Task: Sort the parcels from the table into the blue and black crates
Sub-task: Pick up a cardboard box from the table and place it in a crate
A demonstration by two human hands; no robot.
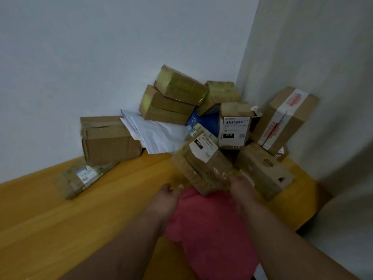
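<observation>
Nine brown boxes are showing on the yellow table (60, 229). Seven are crowding the far right corner: a stack of two (173, 96), one behind them (222, 91), a labelled one standing up (234, 124), a tilted one (203, 162), a tall taped one (286, 118) and one lying low (262, 168). Two more, a big box (109, 138) and a flat box (80, 178), are sitting along the far edge. Three soft bags are lying there too: one white bag (157, 134), one blue bag (210, 122) and one red bag (212, 229). Two hands are reaching in, a left hand (165, 201) and a right hand (242, 188).
</observation>
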